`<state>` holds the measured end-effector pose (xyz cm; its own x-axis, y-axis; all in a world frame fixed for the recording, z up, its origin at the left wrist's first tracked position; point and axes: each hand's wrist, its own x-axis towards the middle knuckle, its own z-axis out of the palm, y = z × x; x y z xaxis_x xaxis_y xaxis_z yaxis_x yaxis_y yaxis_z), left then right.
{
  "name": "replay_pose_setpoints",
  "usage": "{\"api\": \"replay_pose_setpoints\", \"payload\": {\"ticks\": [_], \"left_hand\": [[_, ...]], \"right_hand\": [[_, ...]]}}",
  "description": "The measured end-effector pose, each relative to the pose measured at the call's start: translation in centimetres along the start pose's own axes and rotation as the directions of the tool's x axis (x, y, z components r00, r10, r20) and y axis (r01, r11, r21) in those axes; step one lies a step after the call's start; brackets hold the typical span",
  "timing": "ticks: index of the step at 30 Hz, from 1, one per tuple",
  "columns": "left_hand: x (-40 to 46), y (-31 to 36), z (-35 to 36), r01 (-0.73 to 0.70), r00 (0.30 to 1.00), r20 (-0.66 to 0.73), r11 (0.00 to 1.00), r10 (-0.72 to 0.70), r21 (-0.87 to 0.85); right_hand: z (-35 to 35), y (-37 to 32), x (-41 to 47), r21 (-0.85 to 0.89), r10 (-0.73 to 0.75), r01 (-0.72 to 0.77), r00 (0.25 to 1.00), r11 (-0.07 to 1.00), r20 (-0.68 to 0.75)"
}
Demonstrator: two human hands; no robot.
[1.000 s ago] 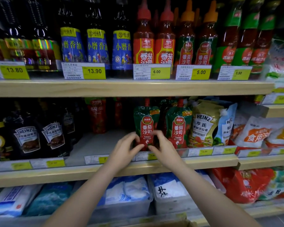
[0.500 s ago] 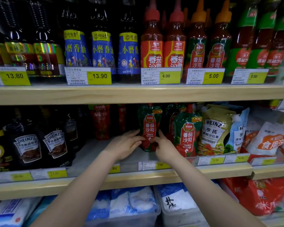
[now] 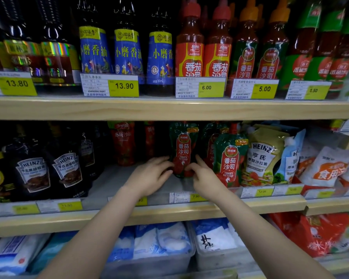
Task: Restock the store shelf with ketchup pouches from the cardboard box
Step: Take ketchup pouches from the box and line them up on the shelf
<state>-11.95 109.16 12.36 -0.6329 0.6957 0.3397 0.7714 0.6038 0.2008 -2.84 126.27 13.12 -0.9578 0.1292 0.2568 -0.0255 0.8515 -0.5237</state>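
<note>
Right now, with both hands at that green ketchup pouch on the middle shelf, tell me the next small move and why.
Probably let go and draw both hands back: the green-and-red spouted ketchup pouch already stands upright on the grey shelf, left hand and right hand only pinching its base.

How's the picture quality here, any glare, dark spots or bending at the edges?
Head view: shelf boards bow from wide-angle distortion; the back of the middle shelf is dark, so the red pouches behind are dim; holographic labels at upper left glare; the ketchup pouch between the left hand and right hand is readable, slightly soft.
</note>
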Motion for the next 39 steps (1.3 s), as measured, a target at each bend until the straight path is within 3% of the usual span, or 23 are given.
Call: {"api": "replay_pose_setpoints", "payload": {"ticks": [5,10,16,21,26,33,39], "left_hand": [[-5.3,4.8,1.0,-0.199,0.959,-0.22,0.977,0.178,-0.078],[-10.1,9.8,5.8,-0.296,0.952,-0.151,0.929,0.267,-0.224],[-16.9,12.0,16.9,-0.074,0.978,0.143,0.898,0.149,-0.434],[-21.2,12.3,24.5,0.083,0.922,0.374,0.89,0.102,-0.448],[-22.4,12.5,29.5,0.137,0.841,0.532,0.912,0.099,-0.386],[-22.6,12.6,33.1,0.142,0.748,0.662,0.966,0.04,-0.218],[-22.3,14.4,34.5,0.311,0.793,0.605,0.9,-0.07,-0.304]], "right_hand": [[-1.6,1.7,-6.7,-0.019,-0.15,0.151,0.988,0.988,0.049],[-0.6,5.6,-14.6,-0.046,-0.112,0.117,0.988,0.992,0.103],[2.8,11.5,-23.9,-0.04,0.105,-0.1,0.981,0.994,0.165],[6.2,15.1,-29.5,-0.03,0.295,-0.295,0.934,0.955,0.204],[9.3,16.4,-33.5,0.03,0.429,-0.451,0.865,0.892,0.258],[11.4,17.2,-34.1,0.033,0.451,-0.47,0.862,0.882,0.231],[11.8,17.2,-34.2,-0.003,0.457,-0.467,0.864,0.884,0.212]]}}
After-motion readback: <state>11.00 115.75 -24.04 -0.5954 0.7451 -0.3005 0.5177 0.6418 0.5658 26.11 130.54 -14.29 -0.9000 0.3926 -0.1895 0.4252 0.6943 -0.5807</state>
